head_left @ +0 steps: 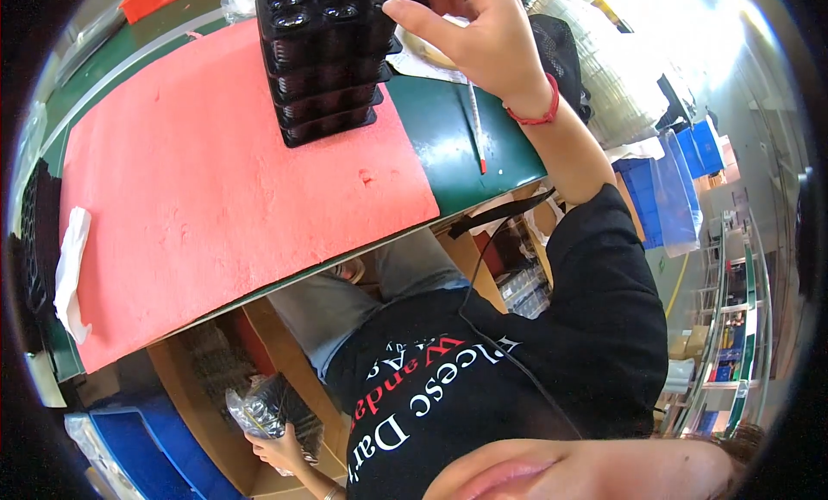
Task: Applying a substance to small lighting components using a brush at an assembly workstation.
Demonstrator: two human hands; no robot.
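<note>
A tall stack of black plastic blister trays [323, 86] stands on a pink foam mat [216, 181] on the green table [435, 125]. My right hand [483, 39], with a red cord bracelet at its wrist, is at the stack's upper right corner. Its thumb lies against the top tray, and its other fingers are partly cut off by the upper edge. Low on the left, below the table edge, my left hand [280, 450] grips a package of black pieces in clear plastic wrap [272, 407]. The package is over an open cardboard box [185, 396].
A white pen with a red tip [477, 129] lies right of the mat. Crumpled white tissue [72, 276] rests at the mat's left edge. A blue bin [142, 453] sits low on the left. Blue crates [647, 198] and a rack [733, 328] stand to the right.
</note>
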